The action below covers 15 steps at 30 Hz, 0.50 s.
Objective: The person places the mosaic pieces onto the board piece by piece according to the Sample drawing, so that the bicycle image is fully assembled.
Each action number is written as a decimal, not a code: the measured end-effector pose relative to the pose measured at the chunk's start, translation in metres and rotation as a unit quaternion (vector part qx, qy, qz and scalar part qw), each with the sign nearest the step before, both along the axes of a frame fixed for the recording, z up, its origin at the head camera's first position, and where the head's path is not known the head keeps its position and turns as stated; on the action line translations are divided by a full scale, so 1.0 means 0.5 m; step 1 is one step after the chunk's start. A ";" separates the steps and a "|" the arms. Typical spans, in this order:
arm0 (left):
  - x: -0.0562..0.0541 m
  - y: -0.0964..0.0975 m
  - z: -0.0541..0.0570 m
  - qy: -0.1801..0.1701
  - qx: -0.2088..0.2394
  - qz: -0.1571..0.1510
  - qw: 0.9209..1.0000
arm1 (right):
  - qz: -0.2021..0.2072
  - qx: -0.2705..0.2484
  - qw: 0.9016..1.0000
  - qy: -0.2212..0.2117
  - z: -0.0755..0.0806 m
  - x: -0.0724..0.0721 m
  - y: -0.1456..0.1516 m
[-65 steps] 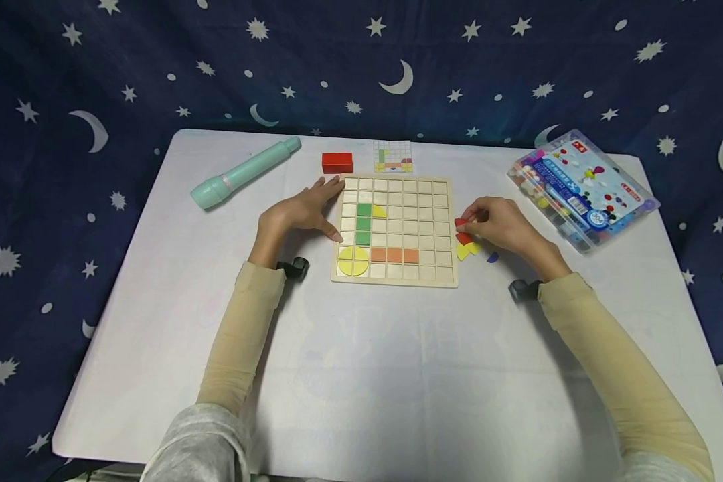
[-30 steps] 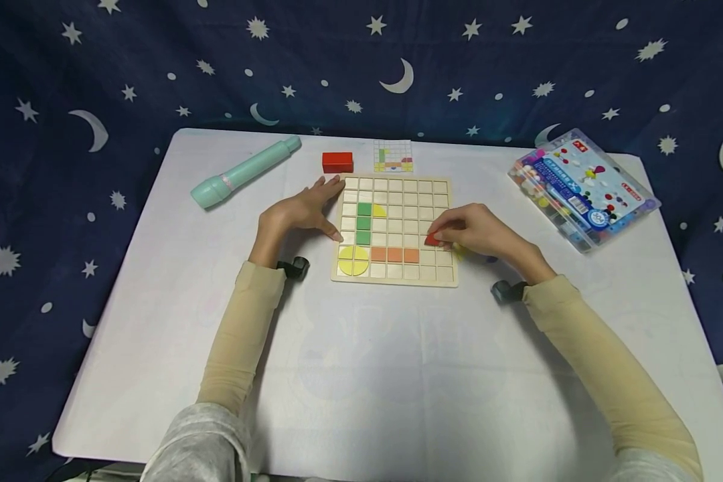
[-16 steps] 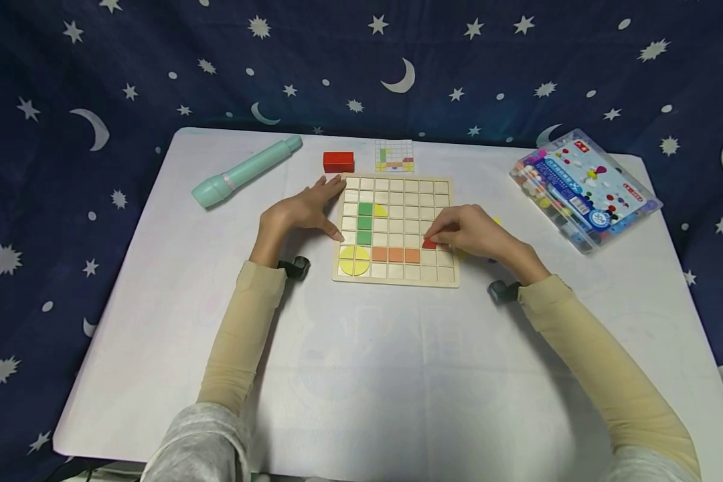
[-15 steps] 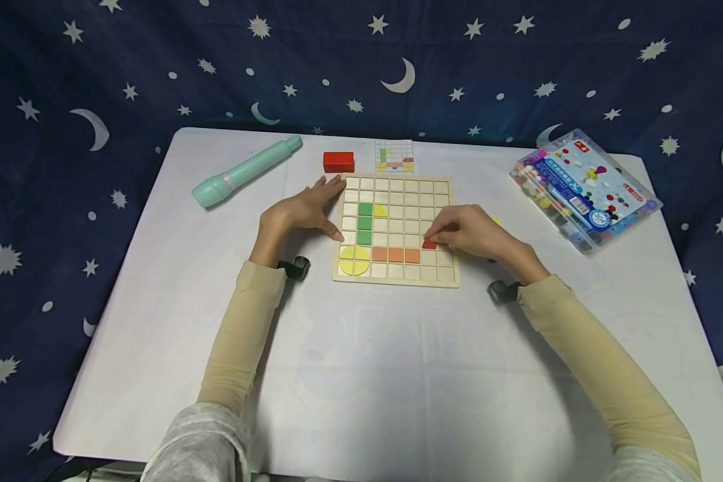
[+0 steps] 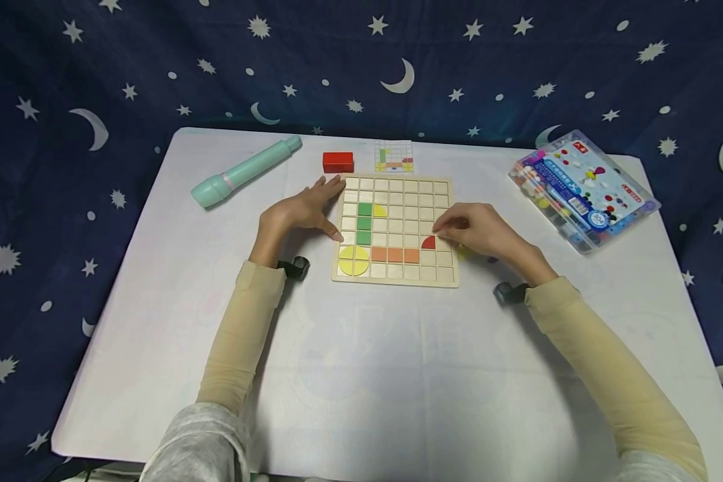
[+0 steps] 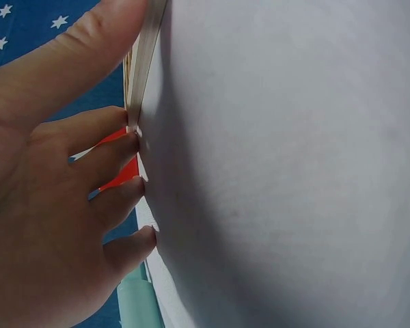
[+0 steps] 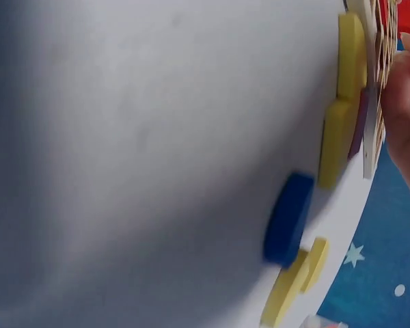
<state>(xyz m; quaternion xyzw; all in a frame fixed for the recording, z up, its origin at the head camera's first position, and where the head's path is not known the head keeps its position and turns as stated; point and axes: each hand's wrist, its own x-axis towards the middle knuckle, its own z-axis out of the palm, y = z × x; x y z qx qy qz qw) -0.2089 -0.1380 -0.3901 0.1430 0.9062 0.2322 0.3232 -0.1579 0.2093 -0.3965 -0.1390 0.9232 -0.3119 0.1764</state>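
A wooden grid board lies mid-table. On it are green squares, orange squares, a disc of yellow quarter pieces, a lone yellow quarter piece and a red quarter-circle piece. My left hand rests spread at the board's left edge, thumb and fingers against the rim. Just above and right of the red piece, my right hand hovers with thumb and index finger bent close together and nothing visible between them. Yellow pieces, a dark reddish piece and a blue piece lie right of the board.
Behind the board stand a red block and a pattern card. A mint-green tube lies at the back left. At the back right is a clear plastic case of coloured parts. A starry cloth hangs behind the table.
My right hand has carried a red quarter piece from beside the board into a cell on the right, let it go, and drawn slightly back right. My left hand has stayed put.
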 end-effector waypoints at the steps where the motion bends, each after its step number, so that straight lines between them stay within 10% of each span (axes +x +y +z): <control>1: 0.000 0.000 0.000 0.000 0.000 0.001 1.000 | -0.006 0.002 1.000 -0.001 0.001 0.000 0.003; 15: 0.000 -0.001 -0.001 -0.002 -0.001 0.002 1.000 | -0.056 0.011 0.997 -0.044 0.009 -0.003 0.050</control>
